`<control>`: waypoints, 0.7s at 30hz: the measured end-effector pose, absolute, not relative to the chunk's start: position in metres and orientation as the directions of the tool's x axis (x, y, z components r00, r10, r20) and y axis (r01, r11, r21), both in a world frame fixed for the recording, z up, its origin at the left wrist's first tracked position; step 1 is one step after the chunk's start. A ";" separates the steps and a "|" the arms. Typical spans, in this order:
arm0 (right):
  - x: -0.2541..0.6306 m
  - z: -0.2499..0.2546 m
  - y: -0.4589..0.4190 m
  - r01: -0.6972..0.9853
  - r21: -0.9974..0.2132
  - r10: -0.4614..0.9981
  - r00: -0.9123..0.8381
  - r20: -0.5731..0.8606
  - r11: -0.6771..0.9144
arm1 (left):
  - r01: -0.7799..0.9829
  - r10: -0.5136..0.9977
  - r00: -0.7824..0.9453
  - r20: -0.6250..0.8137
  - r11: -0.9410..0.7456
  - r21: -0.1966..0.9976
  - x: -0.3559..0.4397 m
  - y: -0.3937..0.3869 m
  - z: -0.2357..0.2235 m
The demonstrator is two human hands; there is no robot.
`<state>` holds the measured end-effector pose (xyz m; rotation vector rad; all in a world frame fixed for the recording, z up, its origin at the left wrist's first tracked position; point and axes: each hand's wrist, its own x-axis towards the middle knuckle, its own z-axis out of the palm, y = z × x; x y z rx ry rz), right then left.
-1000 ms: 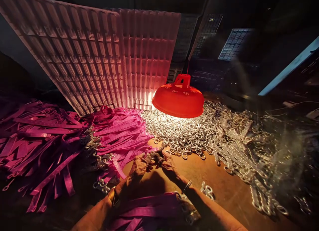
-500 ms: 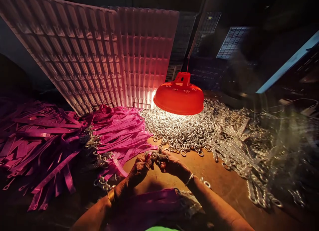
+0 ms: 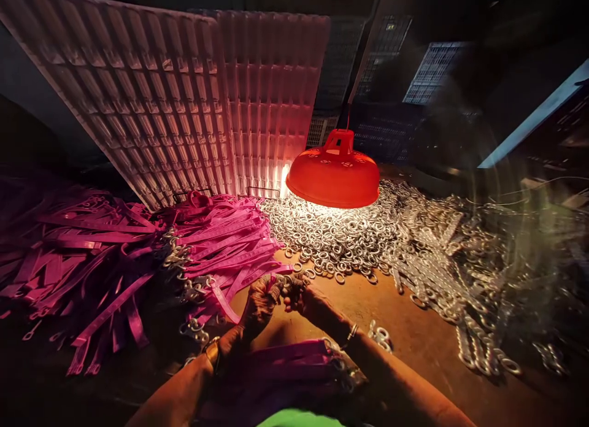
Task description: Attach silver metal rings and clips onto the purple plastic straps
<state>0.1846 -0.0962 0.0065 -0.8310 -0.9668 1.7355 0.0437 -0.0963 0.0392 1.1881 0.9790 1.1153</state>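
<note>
Close together over the tabletop, my left hand (image 3: 260,304) and my right hand (image 3: 304,298) are both closed, their fingertips wrapped in dark, worn coverings. A small metal ring (image 3: 286,284) shows between the fingertips, held from the right. My left fingers pinch what looks like the end of a pink strap, mostly hidden by the hand. Just behind and left lies a pile of pink straps (image 3: 230,243) with metal ends. Below my wrists rests a bundle of purple-pink straps (image 3: 285,369) with metal fittings at its right end.
A red lamp (image 3: 334,178) hangs low over a heap of metal rings (image 3: 317,230). Metal chains (image 3: 442,280) spread to the right. Darker pink straps (image 3: 92,249) lie at far left. Ribbed panels (image 3: 184,108) stand behind. Loose rings (image 3: 380,336) lie beside my right forearm.
Both hands stay together at nearly the same spot, with the fingers shifted around the ring. My right fingers have curled differently, and the ring shows less. The whole view has tilted slightly.
</note>
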 end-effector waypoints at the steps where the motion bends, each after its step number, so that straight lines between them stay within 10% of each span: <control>1: 0.183 0.009 -0.098 -0.401 -0.886 0.945 -0.309 -0.109 -0.234 | -0.122 0.982 0.186 -0.009 0.032 0.992 0.043 -0.095 0.040; 21: 0.188 0.013 -0.094 0.132 -0.991 0.981 -0.194 0.004 0.030 | 0.066 0.945 0.281 -0.169 0.157 0.985 0.041 -0.086 0.025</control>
